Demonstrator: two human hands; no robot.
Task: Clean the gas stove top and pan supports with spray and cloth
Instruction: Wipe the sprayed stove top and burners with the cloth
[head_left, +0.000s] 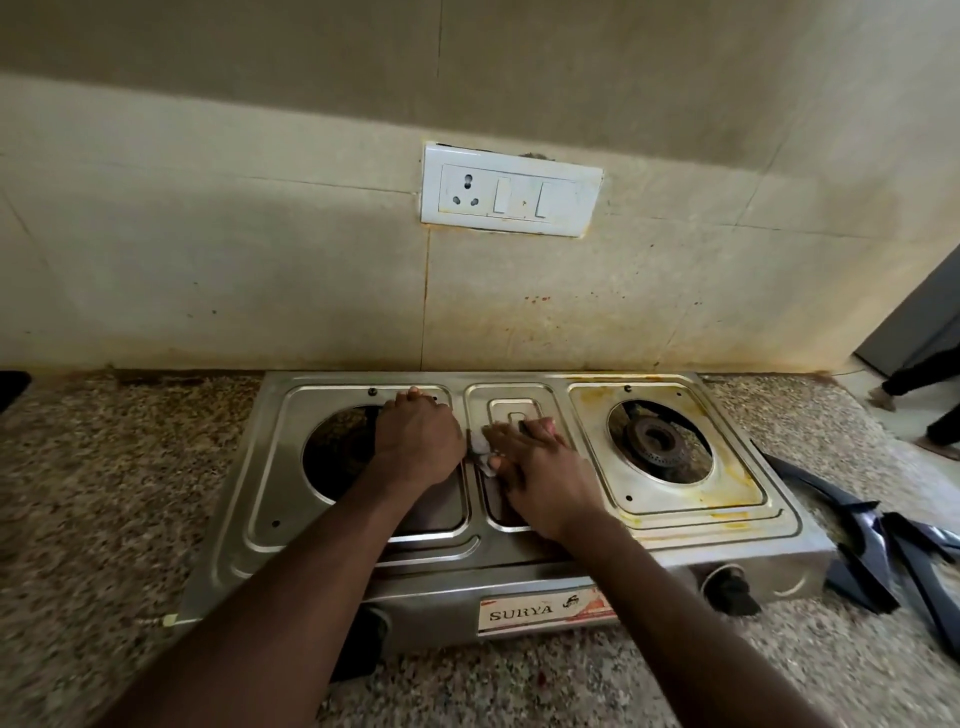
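Observation:
A steel two-burner gas stove (675, 540) labelled SURYA sits on a speckled granite counter. My left hand (418, 441) rests flat on the stove top over the right side of the left burner opening (337, 457), fingers pointing at the wall. My right hand (545, 478) lies on the centre panel and holds a small white cloth (480, 452) between thumb and forefinger, pressed to the steel. The right burner (653, 441) is bare, with yellow-brown stains on the plate around it. Black pan supports (872, 545) lie on the counter to the right of the stove.
A stained tiled wall with a white socket and switch plate (511, 189) stands right behind the stove. Black knobs (730, 590) stick out of the stove front. A person's legs (930, 400) show on the floor at the far right. No spray bottle is in view.

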